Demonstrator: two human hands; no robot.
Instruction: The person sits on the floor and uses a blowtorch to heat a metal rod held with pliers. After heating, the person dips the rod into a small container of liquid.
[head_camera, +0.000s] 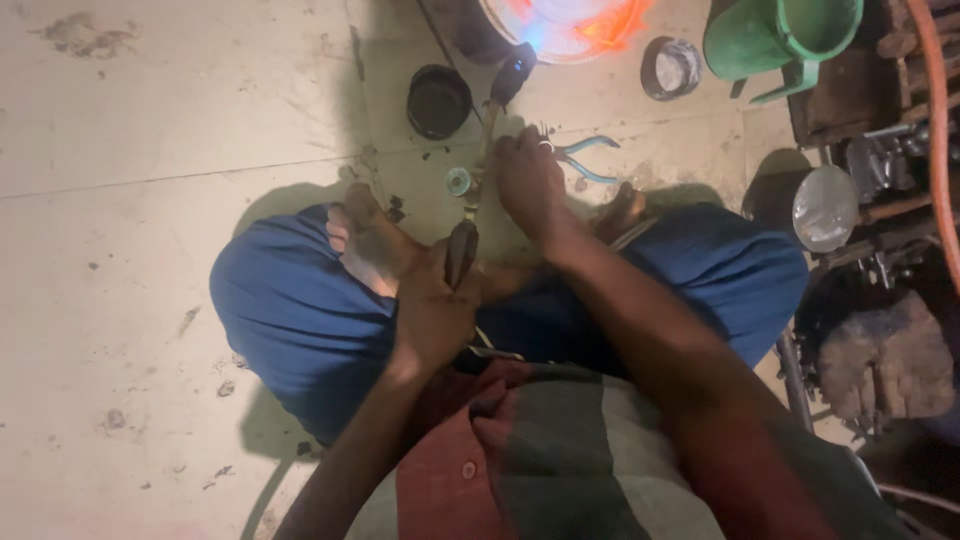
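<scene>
The left hand (432, 310) has its fingers clamped on the dark rounded handle of a slim metal tool (470, 205). The right hand (530, 180) has its fingers pinched together on the tool's thin shaft, with blue-handled pliers (585, 158) just beside them on the smooth tiled floor (180, 150).

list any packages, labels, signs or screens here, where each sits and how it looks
No packages, labels, signs or screens show.
Nearest in kind are containers on the floor:
round black lid, above the left hand;
small open tin, round and grey, top middle;
green plastic jug, top right.
</scene>
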